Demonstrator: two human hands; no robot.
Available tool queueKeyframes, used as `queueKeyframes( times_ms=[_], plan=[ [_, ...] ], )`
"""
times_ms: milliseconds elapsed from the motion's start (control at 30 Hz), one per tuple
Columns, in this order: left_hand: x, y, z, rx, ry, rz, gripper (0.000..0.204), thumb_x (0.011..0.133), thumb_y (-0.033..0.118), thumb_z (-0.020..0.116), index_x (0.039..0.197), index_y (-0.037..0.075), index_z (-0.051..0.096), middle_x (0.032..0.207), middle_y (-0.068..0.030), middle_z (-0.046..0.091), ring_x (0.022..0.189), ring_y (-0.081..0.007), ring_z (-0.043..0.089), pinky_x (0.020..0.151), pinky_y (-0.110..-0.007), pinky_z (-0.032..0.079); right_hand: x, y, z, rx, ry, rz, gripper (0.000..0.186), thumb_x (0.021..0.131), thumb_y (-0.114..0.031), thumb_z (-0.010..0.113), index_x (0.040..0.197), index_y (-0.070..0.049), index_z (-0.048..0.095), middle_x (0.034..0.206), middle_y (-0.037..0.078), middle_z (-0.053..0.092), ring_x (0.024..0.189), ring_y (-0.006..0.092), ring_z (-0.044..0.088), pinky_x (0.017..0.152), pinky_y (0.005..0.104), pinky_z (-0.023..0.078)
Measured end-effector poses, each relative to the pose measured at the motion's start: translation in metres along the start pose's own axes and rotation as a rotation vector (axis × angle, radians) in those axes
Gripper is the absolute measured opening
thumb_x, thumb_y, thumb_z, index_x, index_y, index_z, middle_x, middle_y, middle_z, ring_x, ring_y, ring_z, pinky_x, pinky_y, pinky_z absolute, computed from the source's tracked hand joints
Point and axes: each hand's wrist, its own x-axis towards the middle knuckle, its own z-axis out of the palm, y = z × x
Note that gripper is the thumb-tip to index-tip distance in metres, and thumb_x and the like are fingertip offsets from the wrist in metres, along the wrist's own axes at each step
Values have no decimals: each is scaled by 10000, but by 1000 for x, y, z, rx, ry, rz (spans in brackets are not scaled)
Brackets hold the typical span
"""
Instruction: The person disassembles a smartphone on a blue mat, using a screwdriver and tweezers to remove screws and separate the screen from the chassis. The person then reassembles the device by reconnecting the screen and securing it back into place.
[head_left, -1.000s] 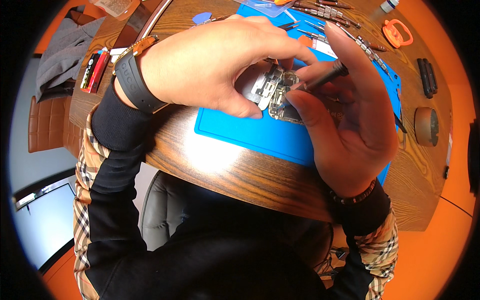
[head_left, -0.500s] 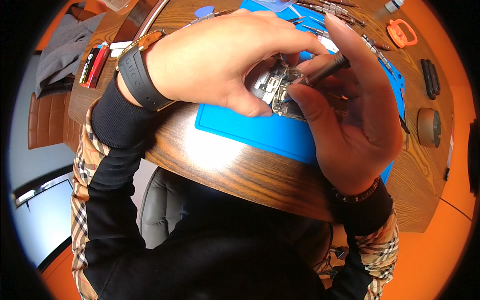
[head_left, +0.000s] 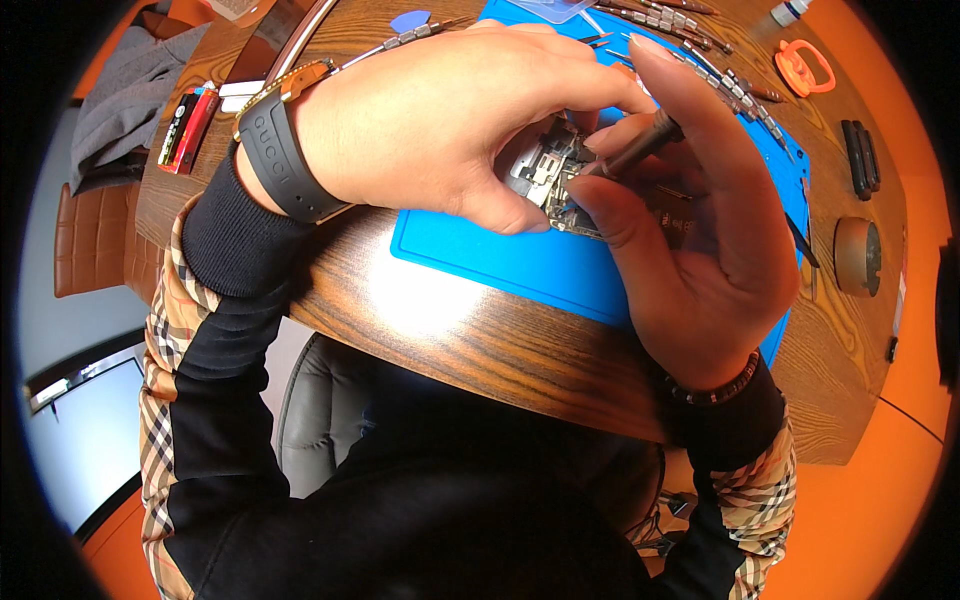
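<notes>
My left hand (head_left: pixel 450 130), with a dark watch on the wrist, grips a small opened electronic device (head_left: pixel 550 172) with silver metal plates and exposed inner parts, its thumb at the near edge. My right hand (head_left: pixel 705 235) is closed on a dark pen-like screwdriver (head_left: pixel 645 148), held tilted with its lower end over the device's inner parts; the tip is partly hidden by my right thumb. Both hands are over the blue mat (head_left: pixel 480 260), and the device's right part is in shadow and partly covered.
Screwdrivers (head_left: pixel 740 95), tweezers and a blue pick (head_left: pixel 410 22) lie along the back. An orange suction tool (head_left: pixel 805 68), black cases (head_left: pixel 860 158) and a round metal container (head_left: pixel 856 255) are at the right. Red and black packs (head_left: pixel 190 128) lie left, beside a chair with grey cloth (head_left: pixel 130 90).
Over the last second my left hand has shifted a little to the right with the device. The screwdriver's top has moved slightly, lately down and to the left.
</notes>
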Motion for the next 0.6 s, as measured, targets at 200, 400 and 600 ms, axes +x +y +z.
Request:
queueKeyframes(
  times_ms=[200,400,600],
  plan=[
    [0,2,-2,-57,-77,-65,605,757,110,916,1314,53,686,1101,-86,665,1005,-251,658,882,-363,576,-2,12,-5,-50,-37,-51,698,920,98,820,1556,79,535,1228,149,738,1031,165,730,905,295,613],
    [-1,1,2,1,-18,-54,682,741,131,920,1369,62,665,1105,-84,653,1022,-282,644,889,-382,568,-5,12,-5,-78,-19,-47,666,899,119,823,1517,81,579,1153,135,750,964,168,721,868,288,607],
    [1,-5,5,59,-6,4,720,739,179,901,1409,81,657,1063,-83,657,1025,-326,623,914,-421,520,-1,6,-9,-87,-63,-146,578,845,122,860,1395,41,700,1100,126,759,939,175,731,814,284,608]
  ],
)
